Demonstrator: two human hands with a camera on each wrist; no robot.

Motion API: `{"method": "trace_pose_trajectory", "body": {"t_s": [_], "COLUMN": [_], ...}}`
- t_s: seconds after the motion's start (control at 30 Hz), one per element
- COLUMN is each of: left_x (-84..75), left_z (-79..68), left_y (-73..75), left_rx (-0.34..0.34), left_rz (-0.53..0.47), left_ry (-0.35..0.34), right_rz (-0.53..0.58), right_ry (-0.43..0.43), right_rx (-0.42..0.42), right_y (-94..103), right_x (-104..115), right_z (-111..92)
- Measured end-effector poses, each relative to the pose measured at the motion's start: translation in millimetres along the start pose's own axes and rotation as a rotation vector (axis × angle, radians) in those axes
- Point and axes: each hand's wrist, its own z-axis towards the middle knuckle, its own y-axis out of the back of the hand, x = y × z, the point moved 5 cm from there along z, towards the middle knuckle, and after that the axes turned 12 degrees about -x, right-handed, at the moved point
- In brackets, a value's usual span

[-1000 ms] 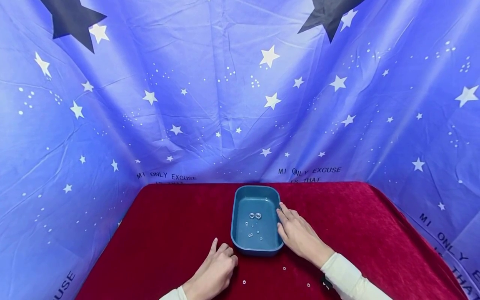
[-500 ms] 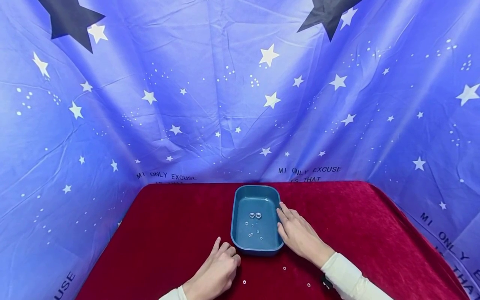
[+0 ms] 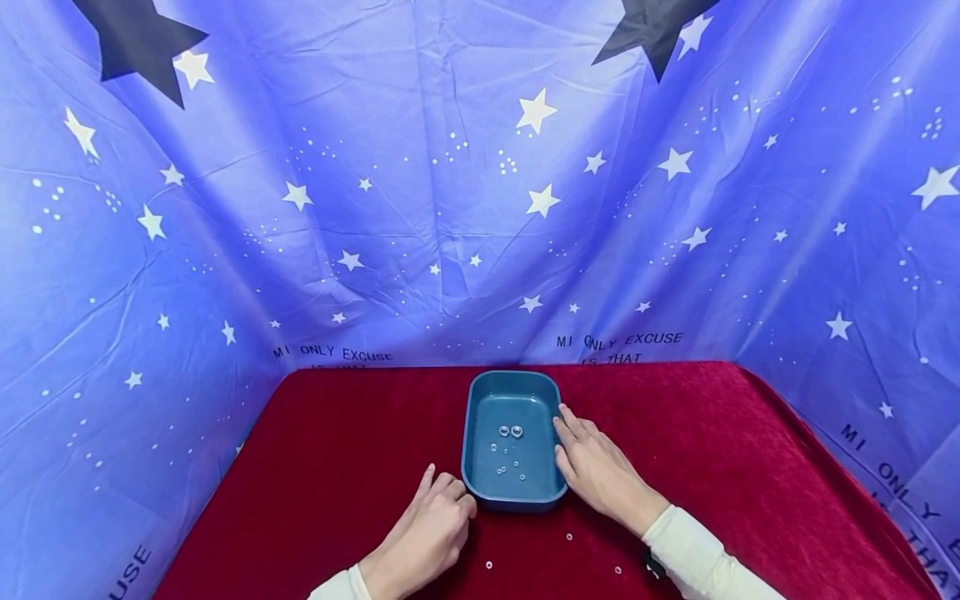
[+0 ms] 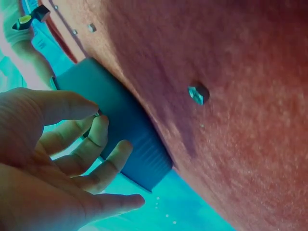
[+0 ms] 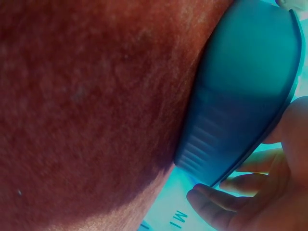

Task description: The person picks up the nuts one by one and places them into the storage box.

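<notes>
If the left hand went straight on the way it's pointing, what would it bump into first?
Probably the blue box, near its front left corner. The left hand looks very close to it, though it's hard to tell whether it's high enough to clear the edge.

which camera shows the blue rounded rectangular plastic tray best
The head view: it looks into the tray, showing its floor, small silvery ring-like pieces and most of the rim. The left wrist view shows only the outside, partly behind the left hand; the right wrist view only outer wall and rim, cut off at the top.
</notes>
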Motion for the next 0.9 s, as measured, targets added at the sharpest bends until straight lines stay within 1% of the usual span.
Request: {"method": "trace_pose_trajectory", "body": {"t_s": [0.17,0.37,0.67,0.9], "left_x": [3.7,7.4,12.9,16.7], "left_z": [2.3,5.5,12.2,14.9], "left_y": [1.6,3.0,6.3,6.2], "left_rx": [-0.004,-0.011,-0.045,-0.016], "left_rz": [0.024,0.024,0.040,0.026], "left_ry": [0.009,0.015,0.028,0.056], "right_rz": [0.006,0.017,0.009,0.014], "right_ry": [0.000,0.008,0.005,-0.011], "right_rx": [-0.005,-0.023,-0.022,-0.012], "right_y": [-0.5,-2.2,-2.5,-2.4], "right_x": [-1,-1,-1,-2], "right_z": [-1,0,-1,-2]}}
